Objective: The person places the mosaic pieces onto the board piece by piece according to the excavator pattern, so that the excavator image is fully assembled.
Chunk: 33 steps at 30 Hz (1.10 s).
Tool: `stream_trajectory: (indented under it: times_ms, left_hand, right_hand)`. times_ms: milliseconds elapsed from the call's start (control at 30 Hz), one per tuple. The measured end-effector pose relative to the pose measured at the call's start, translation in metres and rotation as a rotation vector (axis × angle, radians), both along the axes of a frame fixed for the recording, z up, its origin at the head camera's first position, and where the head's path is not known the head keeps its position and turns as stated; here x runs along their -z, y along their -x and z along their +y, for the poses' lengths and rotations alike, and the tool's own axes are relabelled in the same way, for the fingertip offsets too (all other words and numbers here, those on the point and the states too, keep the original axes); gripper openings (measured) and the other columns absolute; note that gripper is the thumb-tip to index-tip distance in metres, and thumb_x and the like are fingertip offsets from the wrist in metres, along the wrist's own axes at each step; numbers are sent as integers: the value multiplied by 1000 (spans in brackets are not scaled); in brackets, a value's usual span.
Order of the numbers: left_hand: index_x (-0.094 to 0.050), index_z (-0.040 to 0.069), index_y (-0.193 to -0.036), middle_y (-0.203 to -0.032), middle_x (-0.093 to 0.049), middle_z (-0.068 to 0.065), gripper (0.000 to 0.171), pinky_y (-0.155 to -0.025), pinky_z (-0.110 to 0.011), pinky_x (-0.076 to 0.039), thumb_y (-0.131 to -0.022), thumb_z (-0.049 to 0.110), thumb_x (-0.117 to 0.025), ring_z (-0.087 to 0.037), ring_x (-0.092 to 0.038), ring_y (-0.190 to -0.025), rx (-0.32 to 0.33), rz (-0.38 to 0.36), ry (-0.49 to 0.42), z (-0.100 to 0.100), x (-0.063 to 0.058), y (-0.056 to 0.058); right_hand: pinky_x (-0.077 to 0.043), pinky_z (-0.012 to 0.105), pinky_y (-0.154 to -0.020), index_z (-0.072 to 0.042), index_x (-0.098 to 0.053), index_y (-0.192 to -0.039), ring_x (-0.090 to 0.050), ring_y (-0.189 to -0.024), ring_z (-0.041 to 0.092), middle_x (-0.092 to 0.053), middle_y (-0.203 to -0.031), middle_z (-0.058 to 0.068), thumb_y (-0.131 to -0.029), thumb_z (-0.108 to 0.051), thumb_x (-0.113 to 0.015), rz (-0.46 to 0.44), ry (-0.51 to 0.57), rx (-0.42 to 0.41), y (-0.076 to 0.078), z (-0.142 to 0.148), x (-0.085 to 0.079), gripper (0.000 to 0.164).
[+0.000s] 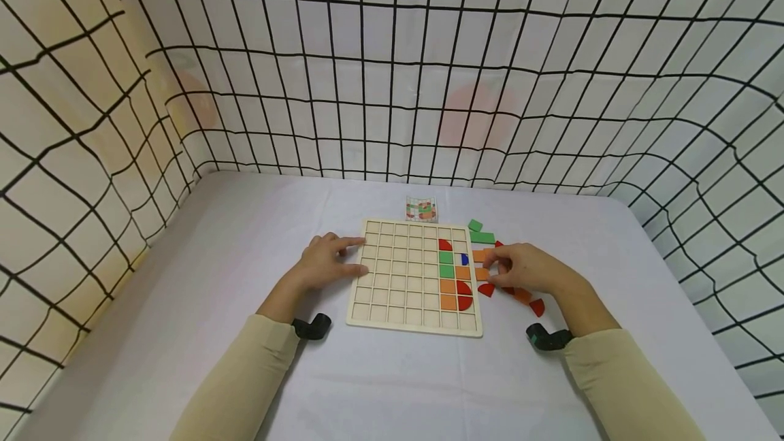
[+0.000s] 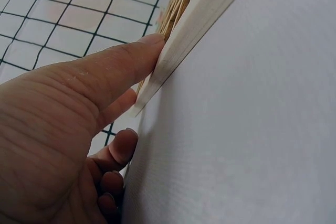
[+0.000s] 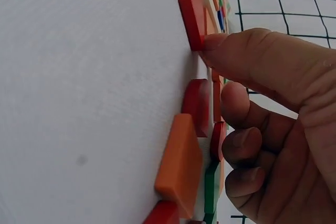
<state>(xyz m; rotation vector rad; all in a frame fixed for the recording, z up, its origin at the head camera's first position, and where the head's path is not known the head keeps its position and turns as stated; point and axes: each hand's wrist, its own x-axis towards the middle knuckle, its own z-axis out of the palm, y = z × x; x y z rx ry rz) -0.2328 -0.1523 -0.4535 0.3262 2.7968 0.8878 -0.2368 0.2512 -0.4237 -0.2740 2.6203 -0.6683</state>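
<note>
Orange block (image 1: 481, 274), pinched in our right fingers (image 3: 236, 102), sits by the right edge of the board (image 1: 398, 282); our left fingers (image 1: 350, 242) spread against its left edge.

From the head we look forward and down, set well above and back, taking in the gridded board (image 1: 398, 282), the white tabletop (image 1: 392, 386) and the wire mesh (image 1: 363, 58) behind. At the left wrist we sit close and low, facing past the left hand (image 1: 321, 264) to the board's near edge, which the head view shares. At the right wrist we are just as close, facing past the right hand (image 1: 533, 269) to loose pieces (image 1: 537, 307) that the head view also shows.
</note>
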Motion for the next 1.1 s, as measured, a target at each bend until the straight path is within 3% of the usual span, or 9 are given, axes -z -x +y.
stream_trajectory:
  times_ms: [300, 533, 833, 1100]
  left_hand:
    - [-57, 29, -147, -108, -59, -6, 69, -79, -34, -33, -84, 50, -79, -24, -44, -98, -7, -3, 2, 0, 3, 2]
    - [-58, 28, -146, -107, -59, -7, 69, -78, -35, -33, -84, 50, -79, -24, -43, -97, -4, 0, -2, 0, 2, 2]
    - [-58, 27, -146, -106, -58, -6, 69, -78, -34, -32, -84, 48, -80, -23, -42, -95, 0, 1, -14, 0, 1, 0]
    - [-58, 27, -146, -106, -59, -6, 70, -78, -34, -32, -83, 49, -80, -23, -43, -95, 3, 4, -14, -1, 3, 1]
  right_hand:
    - [-41, 30, -60, -15, -68, -104, -52, -71, 16, -54, -75, 1, -90, -27, -77, 71, -35, -65, 1, 1, 2, 20]
    - [-42, 29, -58, -12, -68, -105, -53, -70, 17, -55, -78, 2, -89, -28, -77, 100, -41, -37, 5, -3, -6, 24]
    - [-44, 30, -65, -16, -70, -111, -54, -78, 17, -60, -84, 2, -91, -35, -76, 157, -31, -72, 15, -35, -10, 28]
    - [-41, 30, -65, -14, -70, -110, -52, -72, 16, -59, -80, 0, -93, -31, -74, 221, -21, -133, 30, -67, -5, 25]
